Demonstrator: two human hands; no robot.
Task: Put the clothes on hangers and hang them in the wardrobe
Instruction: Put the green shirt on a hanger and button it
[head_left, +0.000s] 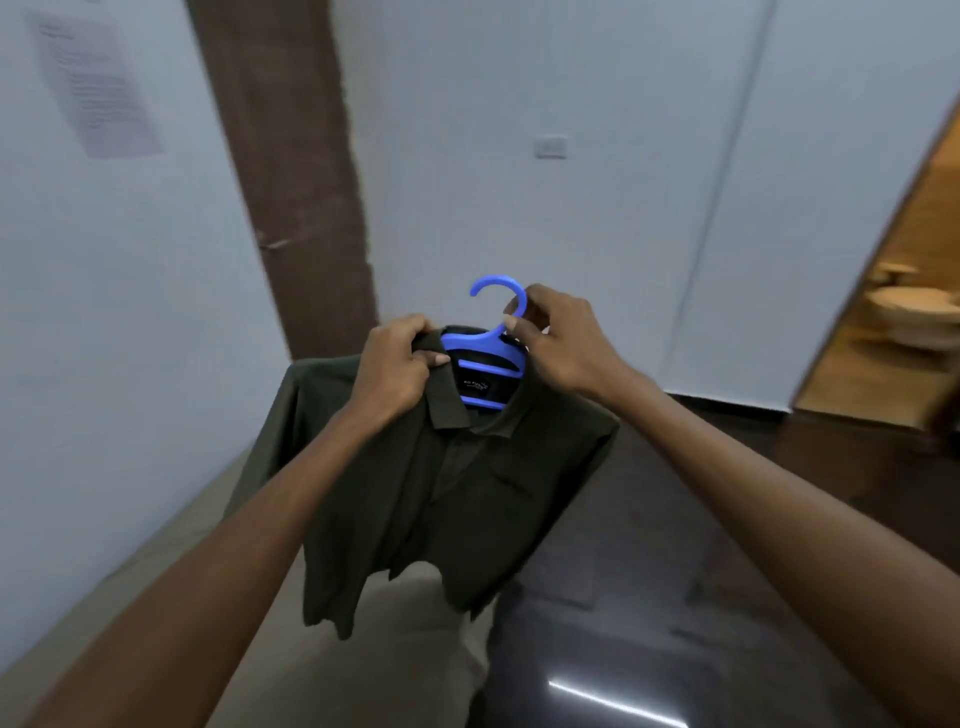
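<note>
A dark olive polo shirt (447, 499) hangs in the air in front of me on a blue plastic hanger (480, 345), whose hook sticks up above the collar. My left hand (397, 364) grips the left side of the collar, thumb pressing the fabric. My right hand (563, 338) pinches the base of the hanger's hook and holds the right shoulder of the hanger. The hanger's lower bars show inside the neck opening. No wardrobe is in view.
White walls lie ahead, with a brown vertical panel (291, 182) at the left centre and a paper sheet (96, 83) taped at the upper left. An open doorway (904, 291) on the right shows a toilet. The floor is dark and glossy, with a beige surface (395, 649) below the shirt.
</note>
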